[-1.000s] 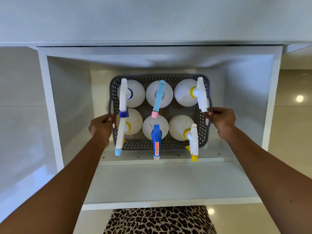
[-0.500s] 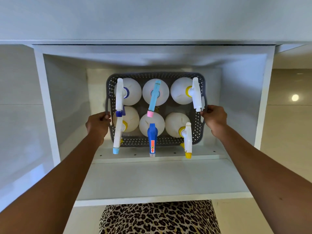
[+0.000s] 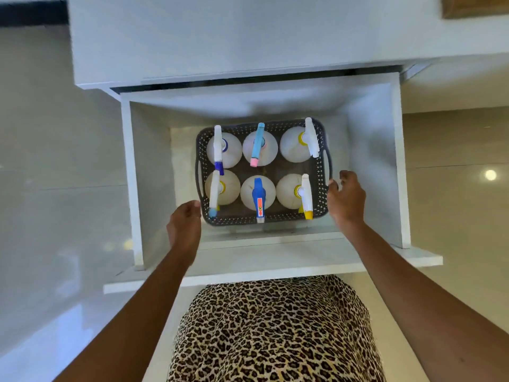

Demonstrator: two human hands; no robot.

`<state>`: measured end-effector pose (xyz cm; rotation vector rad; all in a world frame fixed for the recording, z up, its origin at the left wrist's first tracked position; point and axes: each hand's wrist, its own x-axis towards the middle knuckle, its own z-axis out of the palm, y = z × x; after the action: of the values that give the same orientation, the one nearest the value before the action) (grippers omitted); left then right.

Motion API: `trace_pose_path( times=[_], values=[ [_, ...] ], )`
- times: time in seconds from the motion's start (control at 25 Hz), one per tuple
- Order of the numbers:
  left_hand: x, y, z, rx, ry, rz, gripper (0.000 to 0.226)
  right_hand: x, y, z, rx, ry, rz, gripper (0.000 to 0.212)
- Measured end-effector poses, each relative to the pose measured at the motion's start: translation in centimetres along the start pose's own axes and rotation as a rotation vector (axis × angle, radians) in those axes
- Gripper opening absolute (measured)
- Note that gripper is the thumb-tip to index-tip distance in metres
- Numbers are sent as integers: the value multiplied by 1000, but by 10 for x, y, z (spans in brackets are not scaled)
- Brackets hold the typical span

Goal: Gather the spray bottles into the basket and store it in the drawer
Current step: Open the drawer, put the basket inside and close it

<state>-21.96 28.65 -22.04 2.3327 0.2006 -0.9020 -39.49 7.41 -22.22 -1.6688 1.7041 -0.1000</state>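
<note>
**White drawer open over glossy pale floor tiles, basket set inside**

Pale floor tiles [image 3: 55, 161] shine on both sides of the white drawer [image 3: 396, 161], which is pulled out from under a white cabinet top [image 3: 220, 37]. The drawer's far end lies in shadow beneath that top. At the far right corner a brown object [image 3: 473, 6] is cut off by the frame edge and cannot be identified.

The dark perforated basket [image 3: 264, 220] sits on the drawer floor. It holds six white spray bottles [image 3: 245, 193] in two rows of three. They are seen from above, so their triggers cover much of the bodies and they hide most of the basket's bottom.

The left hand [image 3: 184, 224] hovers at the basket's near left corner with its fingers loosely curled, gripping nothing. The right hand [image 3: 345, 197] is just beside the basket's right handle, its fingers relaxed and spread a little, holding nothing. Whether either hand grazes the basket cannot be told.

A leopard-print garment [image 3: 275, 326] fills the near middle, and both forearms run off the bottom edge.
</note>
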Motion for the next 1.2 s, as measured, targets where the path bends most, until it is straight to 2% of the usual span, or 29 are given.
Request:
trace_pose_path(
  times=[0.12, 0.2, 0.4, 0.52, 0.64, 0.8, 1.04, 1.2],
  values=[
    [-46, -17, -1, 183, 42, 294, 30, -50, 11, -3, 62, 69, -134, 46],
    [-77, -32, 1, 201, 48, 446, 28, -89, 25, -3, 31, 69, -250, 53],
    [-123, -86, 11, 504, 2, 770, 43, -162, 76, -9, -332, -66, -687, 68],
    [-130, -108, 10, 735, -57, 897, 62, -179, 95, -12, -511, -157, -811, 77],
    [-139, -121, 12, 884, -70, 938, 74, -186, 113, -15, -647, -220, -819, 77],
    [-145, -117, 14, 893, -48, 925, 81, -186, 116, -17, -750, -243, -806, 82],
    [-146, -110, 10, 991, -172, 839, 88, -181, 111, -22, -841, -356, -816, 118],
    [-141, -98, 6, 1034, -200, 813, 91, -176, 99, -24, -858, -365, -812, 126]
  ],
)
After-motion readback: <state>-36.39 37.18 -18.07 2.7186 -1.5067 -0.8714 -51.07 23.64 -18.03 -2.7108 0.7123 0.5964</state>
